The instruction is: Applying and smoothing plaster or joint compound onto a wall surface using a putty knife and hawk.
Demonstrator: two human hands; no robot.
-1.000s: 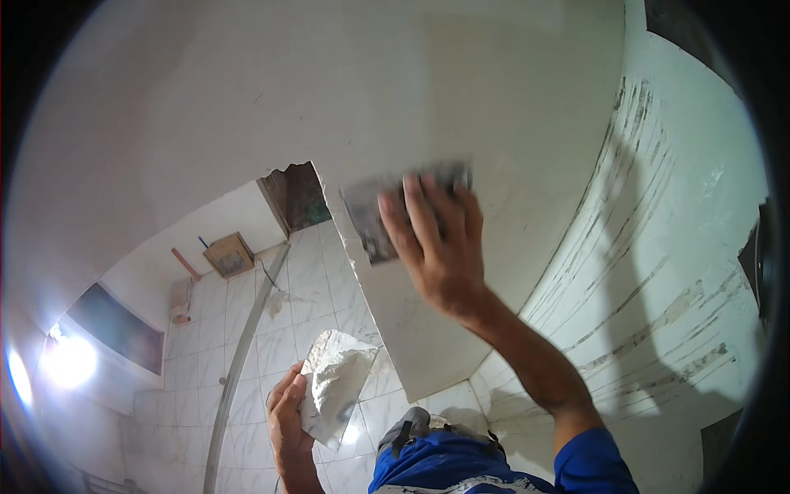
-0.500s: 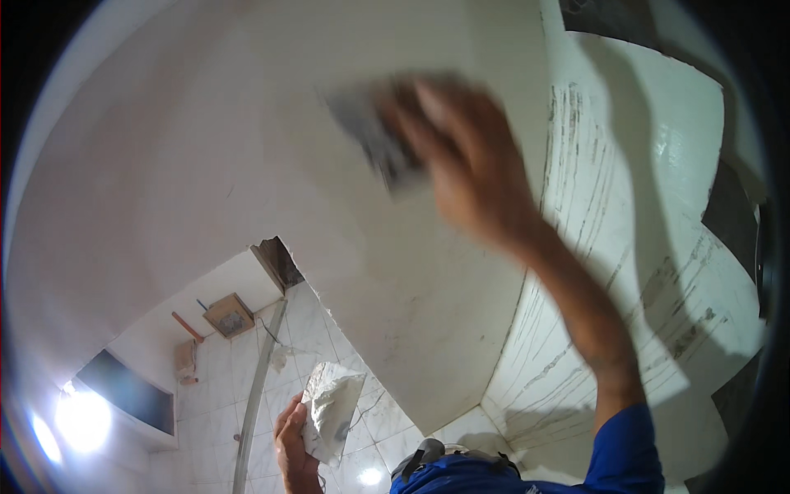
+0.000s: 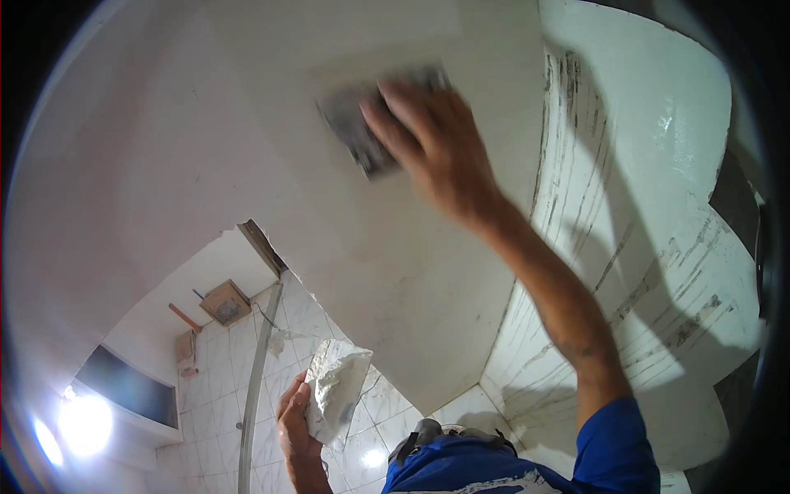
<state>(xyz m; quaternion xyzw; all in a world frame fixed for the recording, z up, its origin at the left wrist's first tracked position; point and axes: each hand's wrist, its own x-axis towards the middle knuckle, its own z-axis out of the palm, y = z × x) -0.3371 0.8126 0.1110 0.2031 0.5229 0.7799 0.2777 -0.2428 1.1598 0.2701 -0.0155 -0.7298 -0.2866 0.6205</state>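
My right hand point(image 3: 436, 148) is raised against the smooth pale wall point(image 3: 387, 272), its fingers spread over the back of a wide dark plastering blade point(image 3: 362, 132). The blade lies close to the wall face and is slightly blurred; its edge carries dark and whitish smears. Lower down, my left hand point(image 3: 297, 424) grips a flat plate point(image 3: 350, 395) by its left side. A thick lump of white putty point(image 3: 332, 379) sits along that plate. The thumb side of the left hand is partly hidden behind the plate.
Right of the wall stands another white surface point(image 3: 634, 239) with dark streaks. Below lies a tiled floor point(image 3: 222, 403) with a long metal straightedge point(image 3: 253, 379), a cardboard box point(image 3: 225, 303) and a reddish stick point(image 3: 185, 318). A bright lamp point(image 3: 85, 421) shines at lower left.
My right hand has moved a little left with the blade across the wall. The left hand and its putty-loaded plate sit slightly higher and further right in view.
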